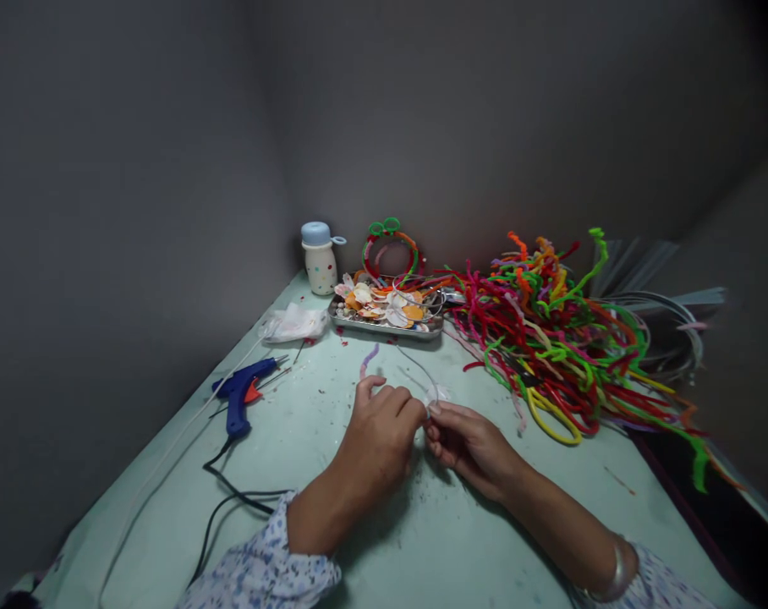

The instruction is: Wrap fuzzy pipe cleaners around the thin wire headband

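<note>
The right hand (469,448) pinches a thin curved wire (419,365) near its end, while the left hand (377,440) curls just beside it (its grip on the wire, I can't tell).

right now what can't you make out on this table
- Head view: the end of the thin white wire, hidden behind the left hand and right hand.
- Head view: what the orange and white pieces in the steel tray are, too small to tell.
- Head view: the coiled grey wires, blurred at the right.
- Head view: the end of the black cord, cut off by the bottom edge.
</note>
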Motion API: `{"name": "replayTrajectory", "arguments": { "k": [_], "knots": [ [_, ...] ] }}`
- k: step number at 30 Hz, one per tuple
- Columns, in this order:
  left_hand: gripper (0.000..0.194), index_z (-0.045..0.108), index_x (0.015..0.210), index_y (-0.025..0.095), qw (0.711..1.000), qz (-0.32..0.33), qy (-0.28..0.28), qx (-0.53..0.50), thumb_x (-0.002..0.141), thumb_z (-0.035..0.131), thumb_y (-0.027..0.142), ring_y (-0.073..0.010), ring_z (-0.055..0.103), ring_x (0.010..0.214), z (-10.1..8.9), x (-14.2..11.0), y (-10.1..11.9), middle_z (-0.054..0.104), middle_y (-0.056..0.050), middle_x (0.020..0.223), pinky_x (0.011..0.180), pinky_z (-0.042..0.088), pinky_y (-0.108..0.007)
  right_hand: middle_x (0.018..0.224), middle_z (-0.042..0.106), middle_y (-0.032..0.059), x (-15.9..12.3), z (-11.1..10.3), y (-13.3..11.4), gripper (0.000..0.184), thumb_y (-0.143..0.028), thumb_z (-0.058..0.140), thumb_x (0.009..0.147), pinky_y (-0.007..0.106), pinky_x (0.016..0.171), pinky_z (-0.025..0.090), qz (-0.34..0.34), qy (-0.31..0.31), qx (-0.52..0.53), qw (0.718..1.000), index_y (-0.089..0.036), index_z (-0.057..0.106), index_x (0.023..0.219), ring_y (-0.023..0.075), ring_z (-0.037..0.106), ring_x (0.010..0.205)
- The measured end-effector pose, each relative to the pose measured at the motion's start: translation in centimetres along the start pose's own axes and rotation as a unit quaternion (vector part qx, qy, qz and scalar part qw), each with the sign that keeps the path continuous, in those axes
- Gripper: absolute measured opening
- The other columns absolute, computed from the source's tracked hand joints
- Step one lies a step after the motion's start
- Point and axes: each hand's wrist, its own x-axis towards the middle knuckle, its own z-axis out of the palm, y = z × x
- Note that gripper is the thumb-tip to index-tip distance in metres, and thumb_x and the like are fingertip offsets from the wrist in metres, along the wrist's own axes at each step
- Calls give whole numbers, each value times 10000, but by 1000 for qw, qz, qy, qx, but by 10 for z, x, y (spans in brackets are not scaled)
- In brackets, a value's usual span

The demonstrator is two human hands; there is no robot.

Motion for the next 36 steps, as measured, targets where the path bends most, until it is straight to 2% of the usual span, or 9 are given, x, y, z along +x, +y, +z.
{"name": "replayTrajectory", "arguments": {
  "k": [11, 16, 18, 20, 23, 26, 30, 33, 36],
  "knots": [
    [145, 561, 856, 187, 1000, 4, 14, -11, 841, 445, 101, -174, 543, 767, 0, 0, 1, 610, -23, 796, 950, 286, -446, 581, 538, -20, 0, -1, 1, 144, -265, 684, 746, 189, 438, 373, -30, 10, 18, 999, -170, 593, 689, 87, 474, 497],
    [116, 585, 961, 209, 999, -8, 27, -32, 873, 510, 217, -198, 560, 851, -5, 1, 3, 646, -31, 861, 987, 257, -477, 598, 543, -20, 5, -8, 5, 134, -277, 685, 737, 204, 457, 379, -46, 15, 33, 998, -182, 599, 698, 95, 483, 518],
    [217, 568, 1052, 215, 997, -26, 59, -51, 842, 576, 269, -222, 547, 940, -10, 2, 3, 643, -52, 957, 988, 272, -476, 597, 541, -24, 7, -9, 4, 108, -257, 675, 742, 202, 456, 378, -42, 27, 54, 997, -187, 600, 712, 94, 482, 515],
    [340, 530, 1136, 214, 986, -72, 126, -79, 814, 614, 282, -247, 511, 1047, -15, 2, 3, 602, -87, 1090, 980, 306, -462, 590, 535, -26, 8, -10, 1, 88, -235, 664, 739, 192, 433, 358, -37, 37, 87, 995, -186, 595, 713, 91, 475, 503],
    [362, 485, 1178, 212, 943, -196, 218, -159, 836, 580, 280, -253, 467, 1141, -17, 3, -2, 541, -111, 1194, 986, 338, -448, 578, 513, -25, 8, -9, -5, 86, -211, 650, 731, 175, 391, 305, -33, 32, 129, 991, -178, 580, 692, 86, 460, 489],
    [327, 508, 1140, 199, 863, -323, 199, -334, 860, 547, 364, -226, 522, 1079, -14, 4, -9, 577, -95, 1164, 956, 386, -418, 576, 511, -23, 7, -8, -6, 91, -206, 653, 726, 168, 387, 294, -29, 24, 144, 989, -175, 578, 688, 83, 459, 491],
    [322, 620, 1044, 163, 756, -352, 73, -547, 865, 531, 416, -200, 576, 952, -7, 7, -11, 642, -91, 1047, 862, 432, -358, 593, 543, -17, 7, -7, -3, 71, -196, 668, 730, 174, 439, 367, -28, 38, 135, 990, -174, 604, 708, 85, 484, 526],
    [287, 654, 968, 143, 699, -367, 66, -610, 830, 592, 387, -161, 579, 813, -5, 7, -9, 649, -66, 880, 797, 434, -314, 614, 561, -14, 7, -7, -1, 66, -195, 680, 735, 184, 492, 417, -29, 41, 124, 991, -174, 621, 714, 88, 498, 551],
    [231, 653, 875, 139, 669, -374, 74, -638, 806, 627, 358, -128, 554, 731, -5, 7, -10, 614, -31, 785, 748, 423, -274, 617, 553, -13, 6, -7, 0, 67, -198, 674, 755, 185, 498, 432, -40, 30, 116, 992, -173, 628, 714, 89, 498, 551]
  ]
}}
